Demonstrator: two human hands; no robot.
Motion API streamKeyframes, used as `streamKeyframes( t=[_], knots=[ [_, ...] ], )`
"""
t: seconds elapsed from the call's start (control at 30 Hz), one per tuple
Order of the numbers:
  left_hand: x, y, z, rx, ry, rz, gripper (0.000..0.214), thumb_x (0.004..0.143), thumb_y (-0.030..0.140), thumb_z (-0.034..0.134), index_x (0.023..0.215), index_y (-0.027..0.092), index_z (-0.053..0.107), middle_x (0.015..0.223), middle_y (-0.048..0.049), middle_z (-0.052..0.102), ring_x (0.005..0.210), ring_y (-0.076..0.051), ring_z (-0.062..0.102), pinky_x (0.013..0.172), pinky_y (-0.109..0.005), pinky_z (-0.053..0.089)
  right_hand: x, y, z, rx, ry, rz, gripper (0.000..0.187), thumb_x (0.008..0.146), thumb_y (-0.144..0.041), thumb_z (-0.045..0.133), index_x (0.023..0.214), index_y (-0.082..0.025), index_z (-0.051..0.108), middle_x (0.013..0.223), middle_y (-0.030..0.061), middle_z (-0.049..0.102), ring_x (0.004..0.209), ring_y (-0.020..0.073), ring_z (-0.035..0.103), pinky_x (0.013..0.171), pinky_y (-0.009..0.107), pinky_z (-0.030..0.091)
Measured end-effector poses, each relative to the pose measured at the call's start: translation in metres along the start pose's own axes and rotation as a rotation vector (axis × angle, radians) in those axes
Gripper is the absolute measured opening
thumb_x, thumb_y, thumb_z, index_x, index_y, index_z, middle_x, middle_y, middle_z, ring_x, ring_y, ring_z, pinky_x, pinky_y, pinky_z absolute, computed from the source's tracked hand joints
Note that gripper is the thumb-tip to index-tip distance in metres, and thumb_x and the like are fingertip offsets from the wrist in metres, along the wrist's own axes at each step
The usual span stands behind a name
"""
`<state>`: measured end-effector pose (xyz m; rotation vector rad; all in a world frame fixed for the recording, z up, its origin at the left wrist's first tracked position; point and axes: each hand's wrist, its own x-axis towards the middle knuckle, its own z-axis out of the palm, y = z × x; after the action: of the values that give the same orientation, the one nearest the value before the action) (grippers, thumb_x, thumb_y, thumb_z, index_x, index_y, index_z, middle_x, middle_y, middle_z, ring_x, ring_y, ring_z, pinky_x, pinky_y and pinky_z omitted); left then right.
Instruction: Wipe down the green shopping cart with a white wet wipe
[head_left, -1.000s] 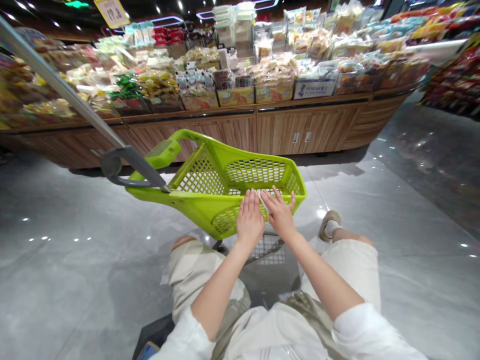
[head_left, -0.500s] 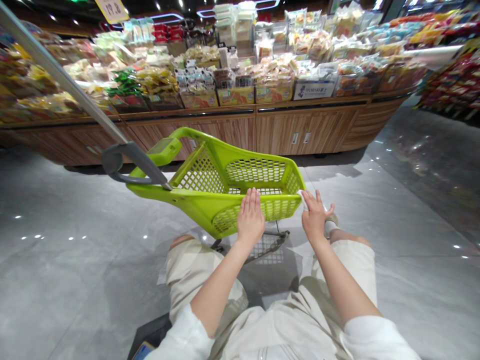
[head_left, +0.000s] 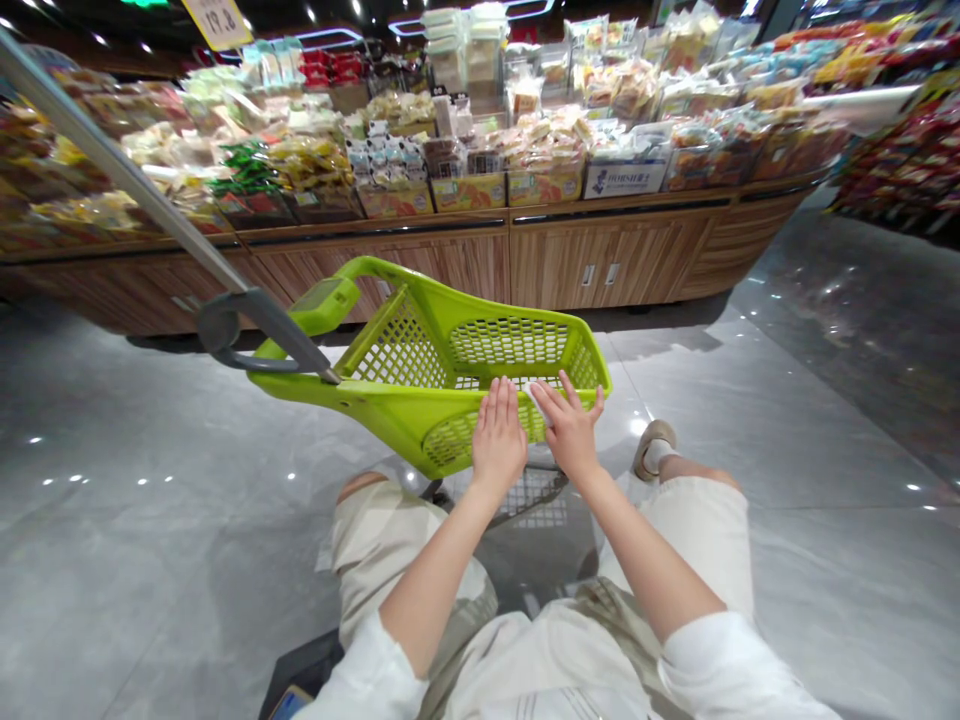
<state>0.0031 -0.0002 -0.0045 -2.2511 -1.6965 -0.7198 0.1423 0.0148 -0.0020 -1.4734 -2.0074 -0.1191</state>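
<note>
The left hand [head_left: 499, 435] and right hand [head_left: 570, 430] are laid on the near rim of a lime-green mesh shopping cart [head_left: 397, 345], with the fingers [head_left: 495, 395] spread flat and not closed around it. A small white scrap [head_left: 538, 395] is pressed beside the right fingers; whether it is gripped cannot be told. The cart is surrounded by open polished grey floor tiles [head_left: 825, 560], and is set well apart from a wood-fronted bench [head_left: 611, 260] stacked with bagged snacks [head_left: 547, 150].
</note>
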Motion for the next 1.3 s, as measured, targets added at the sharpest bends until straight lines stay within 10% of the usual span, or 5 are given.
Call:
streamKeyframes(
  t=[0.33, 0.47, 0.77, 1.17, 1.3],
  knots=[
    [0.0, -0.002, -0.004, 0.014, -0.03, 0.001, 0.068, 0.091, 0.014, 0.038, 0.155, 0.005, 0.018, 0.163, -0.0152, 0.026, 0.154, -0.024, 0.01, 0.125, -0.045, 0.023, -0.028, 0.102, -0.005, -0.026, 0.11, 0.261, 0.075, 0.07, -0.004, 0.038, 0.139, -0.032, 0.052, 0.139, 0.0033, 0.061, 0.145, 0.0252, 0.034, 0.112, 0.07, 0.007],
    [0.001, 0.002, -0.001, 0.009, -0.018, -0.021, 0.069, 0.091, 0.014, 0.038, 0.156, 0.004, 0.017, 0.163, -0.0162, 0.026, 0.154, -0.024, 0.011, 0.124, -0.046, 0.024, -0.018, 0.068, 0.002, 0.022, 0.189, 0.352, 0.072, 0.07, -0.004, 0.039, 0.135, -0.028, 0.056, 0.139, 0.0061, 0.061, 0.147, 0.0278, 0.031, 0.111, 0.071, 0.007],
    [-0.001, 0.001, 0.002, 0.066, -0.044, -0.035, 0.066, 0.091, 0.017, 0.042, 0.153, 0.003, 0.024, 0.164, -0.0168, 0.024, 0.154, -0.025, 0.009, 0.125, -0.045, 0.022, 0.007, -0.031, 0.013, 0.119, 0.027, 0.015, 0.066, 0.078, -0.005, 0.04, 0.139, -0.028, 0.052, 0.142, 0.0059, 0.059, 0.145, 0.023, 0.035, 0.117, 0.061, 0.002],
    [-0.004, 0.003, -0.002, 0.009, 0.002, -0.028, 0.071, 0.091, 0.014, 0.039, 0.157, 0.005, 0.013, 0.163, -0.0163, 0.027, 0.153, -0.025, 0.013, 0.124, -0.046, 0.025, -0.032, 0.094, -0.004, -0.03, 0.123, 0.13, 0.074, 0.073, -0.005, 0.04, 0.14, -0.033, 0.051, 0.139, 0.0018, 0.062, 0.141, 0.0229, 0.041, 0.116, 0.058, 0.004],
    [-0.002, 0.003, -0.001, -0.006, 0.003, -0.031, 0.073, 0.091, 0.014, 0.038, 0.157, 0.007, 0.01, 0.162, -0.0168, 0.028, 0.153, -0.026, 0.014, 0.124, -0.048, 0.026, -0.036, 0.1, 0.0, -0.008, 0.155, 0.249, 0.073, 0.072, -0.006, 0.038, 0.139, -0.032, 0.051, 0.14, 0.0029, 0.061, 0.142, 0.0236, 0.04, 0.114, 0.06, 0.009]
  ],
)
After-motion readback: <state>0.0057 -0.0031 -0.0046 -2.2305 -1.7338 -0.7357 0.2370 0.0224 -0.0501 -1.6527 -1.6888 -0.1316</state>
